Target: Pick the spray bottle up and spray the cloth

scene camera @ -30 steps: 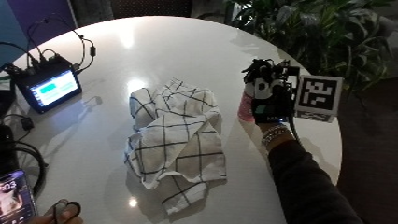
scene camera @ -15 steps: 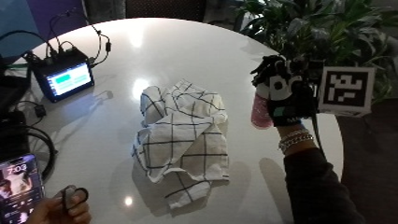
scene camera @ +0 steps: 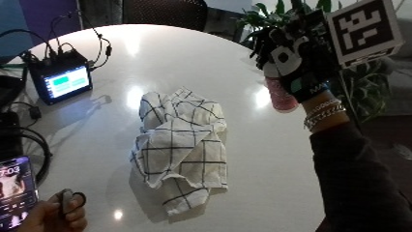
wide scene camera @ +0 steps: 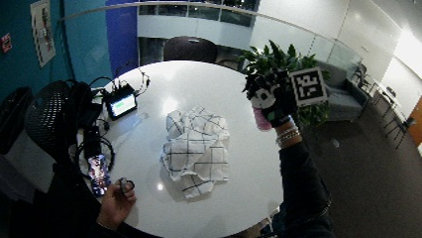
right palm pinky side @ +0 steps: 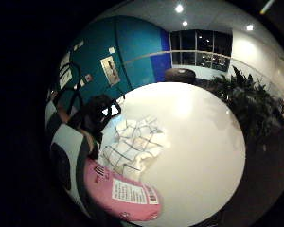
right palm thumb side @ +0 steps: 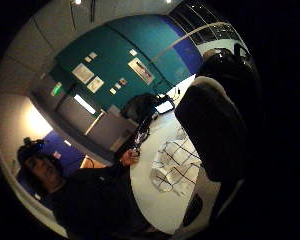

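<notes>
A white cloth [scene camera: 180, 145] with a dark grid pattern lies crumpled in the middle of the round white table [scene camera: 167, 53]; it also shows as the cloth [wide scene camera: 194, 148], the cloth [right palm pinky side: 132, 144] and the cloth [right palm thumb side: 176, 162]. My gloved right hand [scene camera: 299, 58] grips a pink spray bottle [scene camera: 281, 96], held upright in the air above the table's right side, to the right of the cloth. The bottle [right palm pinky side: 123, 194] with its white label lies close against the palm. In the wide view the hand [wide scene camera: 274, 101] holds the bottle [wide scene camera: 260, 119] well above the table.
A small monitor [scene camera: 63, 81] with cables stands at the table's left. A bare hand [scene camera: 58, 215] with a small dark object and a phone [scene camera: 14, 195] are at the near left edge. Green plants [wide scene camera: 280, 59] and a dark chair [wide scene camera: 190, 48] stand behind the table.
My hand has lifted the pink bottle higher above the table's right side. The outside camera has shifted too. The cloth lies as before.
</notes>
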